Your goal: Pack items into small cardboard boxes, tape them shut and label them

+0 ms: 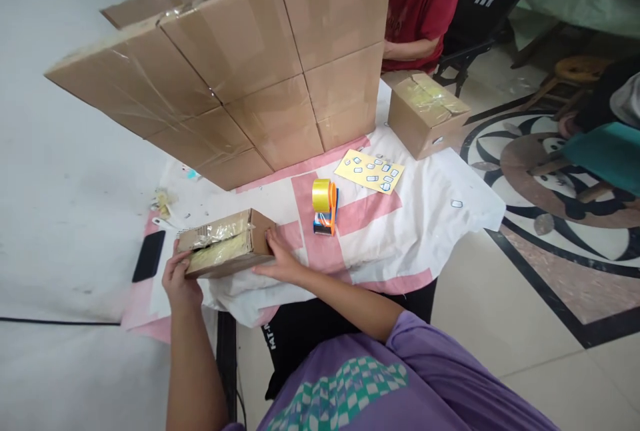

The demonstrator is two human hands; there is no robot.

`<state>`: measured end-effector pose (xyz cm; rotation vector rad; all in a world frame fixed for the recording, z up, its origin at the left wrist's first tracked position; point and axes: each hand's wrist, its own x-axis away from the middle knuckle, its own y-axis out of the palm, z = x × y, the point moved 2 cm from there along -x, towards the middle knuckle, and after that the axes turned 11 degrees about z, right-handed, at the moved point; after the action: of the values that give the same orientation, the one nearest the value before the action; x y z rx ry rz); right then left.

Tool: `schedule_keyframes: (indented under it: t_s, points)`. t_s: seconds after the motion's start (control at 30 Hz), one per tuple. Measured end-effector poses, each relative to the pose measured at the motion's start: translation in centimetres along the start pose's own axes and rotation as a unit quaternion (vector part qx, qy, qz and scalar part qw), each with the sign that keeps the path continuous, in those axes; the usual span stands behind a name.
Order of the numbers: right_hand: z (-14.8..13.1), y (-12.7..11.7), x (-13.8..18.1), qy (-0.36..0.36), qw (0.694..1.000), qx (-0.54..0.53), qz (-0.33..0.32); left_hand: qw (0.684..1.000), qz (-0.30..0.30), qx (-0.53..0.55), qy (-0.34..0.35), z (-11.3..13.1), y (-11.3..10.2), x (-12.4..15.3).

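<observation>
A small cardboard box [260,234] with clear tape over its top flaps is held between my two hands at the near left of the table. My left hand [179,274] grips its left end, the fingers bent over the edge. Against the right end presses my right hand [280,256], thumb toward the front and fingers partly hidden behind the box. A dark gap shows between the flaps. To the right stands an orange and blue tape dispenser [325,208] with a yellow roll of tape.
A tall wall of taped cardboard boxes [265,64] stands across the table's far side. Another taped box [425,114] sits at the right, near a yellow sheet of stickers [370,171]. A black phone [149,256] lies at the left edge. A person in red [425,4] sits beyond.
</observation>
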<state>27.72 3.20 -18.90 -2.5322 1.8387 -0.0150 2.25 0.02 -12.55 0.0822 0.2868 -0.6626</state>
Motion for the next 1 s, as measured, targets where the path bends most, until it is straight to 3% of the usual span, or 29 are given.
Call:
schedule_keyframes:
  t_s: [0.23,0.43,0.53,0.7,0.83,1.0]
  points:
    - [-0.5,0.4,0.5,-0.006,1.0,-0.012,-0.027,1.0,-0.002,0.014,0.01,-0.1,-0.1,-0.4]
    - [-2.4,-4.0,0.0,-0.021,0.997,-0.069,0.038,0.999,0.006,0.047,0.01,-0.5,-0.6,-0.7]
    - [-2.3,-5.1,1.0,-0.039,0.996,-0.064,0.047,0.998,0.002,0.057,0.002,-0.7,-0.3,-0.7]
    - [-0.6,-3.1,3.7,-0.023,0.987,0.033,0.158,0.998,0.003,0.068,-0.004,-0.9,0.3,-0.7]
    - [-0.4,-0.9,4.3,-0.053,0.991,0.061,0.104,0.997,0.006,0.077,-0.014,-0.9,0.4,-0.8]
    - [0.0,-1.8,4.3,-0.049,0.99,0.091,0.093,0.996,0.014,0.088,-0.027,-1.0,0.4,-0.6]
